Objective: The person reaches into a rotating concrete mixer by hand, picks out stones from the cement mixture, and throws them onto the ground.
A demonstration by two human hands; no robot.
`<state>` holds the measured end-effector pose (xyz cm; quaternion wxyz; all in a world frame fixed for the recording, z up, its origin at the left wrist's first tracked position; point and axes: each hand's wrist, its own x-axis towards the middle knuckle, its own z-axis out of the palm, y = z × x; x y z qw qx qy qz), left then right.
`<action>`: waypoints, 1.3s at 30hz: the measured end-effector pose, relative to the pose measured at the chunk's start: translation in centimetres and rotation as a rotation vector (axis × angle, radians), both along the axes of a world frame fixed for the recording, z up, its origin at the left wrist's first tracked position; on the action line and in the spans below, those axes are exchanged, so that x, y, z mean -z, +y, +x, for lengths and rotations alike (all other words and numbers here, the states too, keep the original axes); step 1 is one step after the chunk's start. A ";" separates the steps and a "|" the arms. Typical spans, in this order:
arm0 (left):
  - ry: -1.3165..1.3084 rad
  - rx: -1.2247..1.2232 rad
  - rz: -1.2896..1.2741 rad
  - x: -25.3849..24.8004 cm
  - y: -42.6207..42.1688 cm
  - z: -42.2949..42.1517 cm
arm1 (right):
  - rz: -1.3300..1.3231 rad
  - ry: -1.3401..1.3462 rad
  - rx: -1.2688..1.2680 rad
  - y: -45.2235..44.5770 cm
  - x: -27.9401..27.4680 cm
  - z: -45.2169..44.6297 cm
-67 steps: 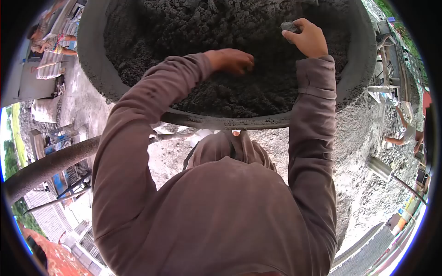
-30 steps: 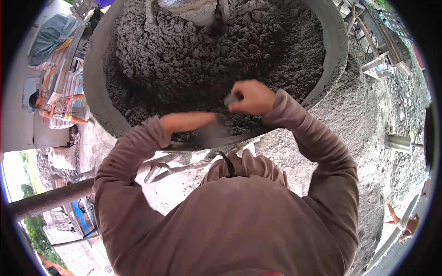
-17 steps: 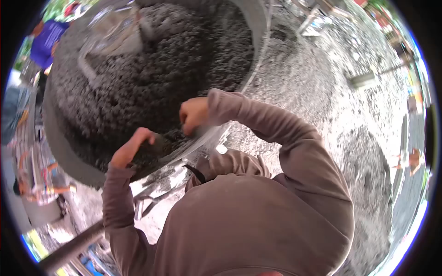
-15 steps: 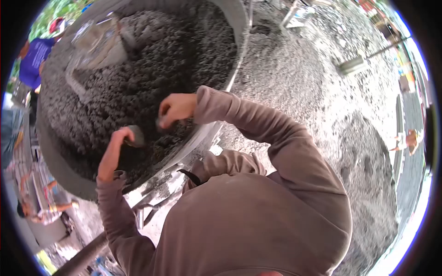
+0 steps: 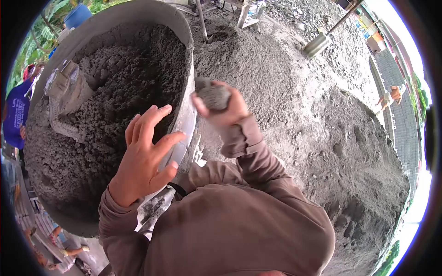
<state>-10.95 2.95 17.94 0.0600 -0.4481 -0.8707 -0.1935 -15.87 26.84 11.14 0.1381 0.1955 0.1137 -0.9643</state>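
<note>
A round mixing pan [image 5: 185,27] with a tall rim holds dark, crumbly cement mix [image 5: 133,69]. My left hand [image 5: 149,152] hovers by the near right part of the rim, fingers spread and palm down, with nothing in it. Beyond the rim, over the sand pile, my right hand [image 5: 232,108] is closed around a rounded grey lump [image 5: 214,97]. Whether the lump is stone or packed mix I cannot tell. A mix-crusted mixer arm or block [image 5: 69,92] stands inside the pan at the left.
Grey sand [image 5: 294,110] is heaped right of the pan, with gravel [image 5: 304,18] farther back. A shovel [image 5: 317,45] stands there. A person in a purple shirt [image 5: 17,115] is beyond the pan's left side, another person [image 5: 392,97] at far right. A blue barrel [image 5: 78,16] is behind.
My right hand has moved out of the pan, rightward over the sand, and now grips a grey lump. My left hand, earlier holding a grey lump over the mix, is now spread near the rim.
</note>
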 end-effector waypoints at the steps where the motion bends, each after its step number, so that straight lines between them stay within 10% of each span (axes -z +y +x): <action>1: -0.007 -0.029 0.000 0.3 -0.4 -0.1 | 0.077 -0.015 0.118 3.5 -0.8 1.0; 3: -0.057 -0.112 0.007 1.5 -2.2 -0.7 | -0.027 0.165 0.308 13.9 -1.0 3.1; 6: -0.088 -0.325 0.030 3.5 -6.5 -1.6 | 1.076 0.711 1.111 24.8 -9.1 13.7; 9: -0.159 -0.542 0.171 4.5 -12.5 -2.8 | 1.330 1.072 2.054 24.6 -18.8 23.9; 14: -0.057 -0.835 0.280 5.5 -22.6 -1.2 | 2.046 0.733 2.799 25.1 -26.8 33.8; 18: -0.016 -1.043 0.441 6.4 -23.2 0.2 | 2.594 -0.516 2.260 46.4 -32.9 33.7; 22: 0.075 -0.856 0.360 3.6 -18.9 -2.1 | 3.015 -1.260 0.968 69.4 -32.3 27.2; 25: 0.148 -0.656 0.250 4.5 -18.9 -1.5 | 3.110 -1.070 0.390 74.5 -27.5 21.4; 31: 0.162 -0.832 0.149 4.3 -21.4 7.5 | 2.143 -0.088 0.094 56.4 -15.4 12.1; 33: 0.155 -0.901 0.195 5.2 -24.1 10.6 | 2.295 -0.395 -0.100 54.2 -11.0 10.1; 39: 0.145 -1.048 0.251 5.7 -26.3 17.3 | 2.211 -0.008 -0.514 38.0 -3.8 3.4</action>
